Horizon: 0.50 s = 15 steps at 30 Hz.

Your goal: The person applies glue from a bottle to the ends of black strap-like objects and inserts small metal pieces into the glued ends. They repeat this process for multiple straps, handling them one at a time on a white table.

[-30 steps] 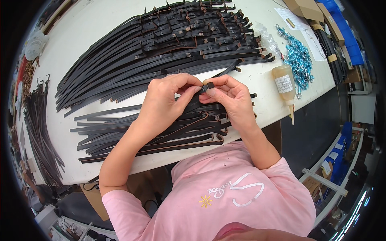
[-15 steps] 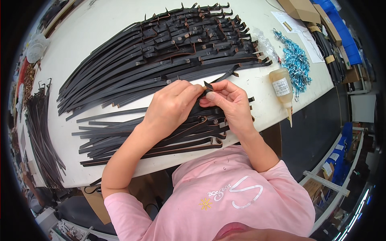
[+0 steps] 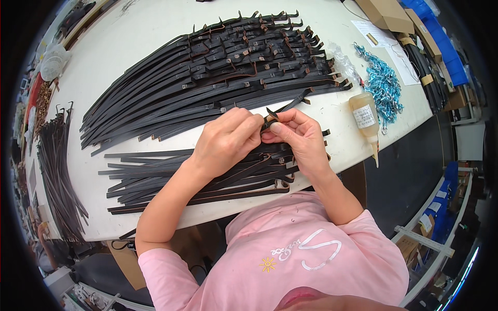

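My two hands meet over the near pile of black leather straps (image 3: 150,178). Between them is the end of one black leather strap (image 3: 271,118), its tip bent up. My right hand (image 3: 295,133) pinches this end between thumb and fingers. My left hand (image 3: 230,139) is closed at the strap's left side, fingertips together against it; whether a small part sits in them is hidden. Just beyond my hands, another black strap end (image 3: 298,98) points to the right. A large stack of black straps (image 3: 207,67) with upturned ends lies farther back on the table.
To the right stands a glue-like bottle (image 3: 364,118) with amber liquid, its nozzle over the white table's (image 3: 342,150) edge. Behind it lie blue-silver metal hooks or chains (image 3: 381,85) and a clear plastic bag (image 3: 342,65). Another bundle of dark straps (image 3: 57,176) lies far left.
My left fingertips have closed in on the strap end, hiding the light tip seen there before. My right hand keeps its pinch. The whole view has shifted slightly.
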Motion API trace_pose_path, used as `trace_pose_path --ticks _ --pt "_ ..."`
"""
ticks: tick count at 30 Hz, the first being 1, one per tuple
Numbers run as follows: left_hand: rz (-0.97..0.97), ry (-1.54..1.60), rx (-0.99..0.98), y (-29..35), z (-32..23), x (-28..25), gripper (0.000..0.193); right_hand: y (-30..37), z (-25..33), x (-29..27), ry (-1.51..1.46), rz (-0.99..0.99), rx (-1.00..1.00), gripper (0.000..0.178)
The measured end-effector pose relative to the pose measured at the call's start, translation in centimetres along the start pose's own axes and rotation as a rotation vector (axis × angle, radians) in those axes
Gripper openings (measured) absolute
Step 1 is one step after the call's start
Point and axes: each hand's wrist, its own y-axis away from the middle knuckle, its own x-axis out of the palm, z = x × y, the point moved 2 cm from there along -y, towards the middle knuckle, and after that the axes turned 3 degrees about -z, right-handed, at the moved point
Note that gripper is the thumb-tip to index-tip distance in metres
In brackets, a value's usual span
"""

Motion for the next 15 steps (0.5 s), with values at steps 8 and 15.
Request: trace_pose_path --ticks 8,15 --pt "-0.062 0.145 -0.209 -0.7 -0.4 -1.5 0.021 -0.1 0.0 -0.1 -0.025 0.007 0.004 0.018" --pt "0.300 0.294 0.216 -0.4 -6.1 -1.1 0.036 -0.1 0.0 -0.3 -0.038 0.002 0.018 0.019"
